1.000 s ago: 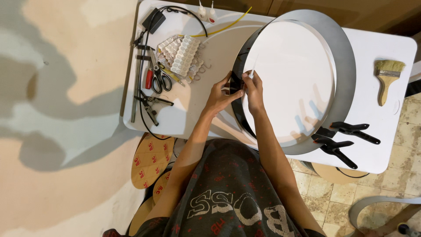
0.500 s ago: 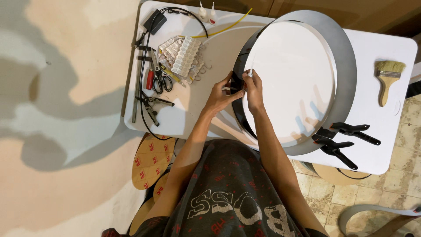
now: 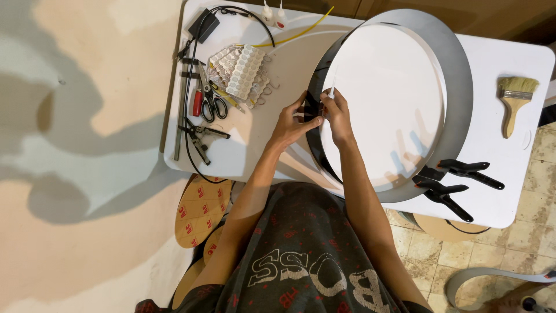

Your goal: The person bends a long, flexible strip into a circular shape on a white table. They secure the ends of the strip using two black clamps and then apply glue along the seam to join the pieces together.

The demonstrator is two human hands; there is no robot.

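Observation:
A large round white disc [image 3: 394, 98] with a grey metal band [image 3: 457, 81] around it lies on a white table [image 3: 266, 145]. My left hand [image 3: 292, 124] grips the dark left edge of the band [image 3: 315, 110]. My right hand [image 3: 336, 113] presses on the same spot from the disc side and holds a small white tube-like thing [image 3: 332, 93], tip up. Both hands touch the rim close together. What is between the fingers is partly hidden.
Scissors [image 3: 211, 104], pliers [image 3: 200, 136], a stack of white LED modules [image 3: 240, 72] and black cable [image 3: 202, 26] lie at the table's left. Two black spring clamps [image 3: 452, 182] grip the band's lower right. A paintbrush [image 3: 512, 101] lies at right. Tape rolls [image 3: 200, 211] sit on the floor.

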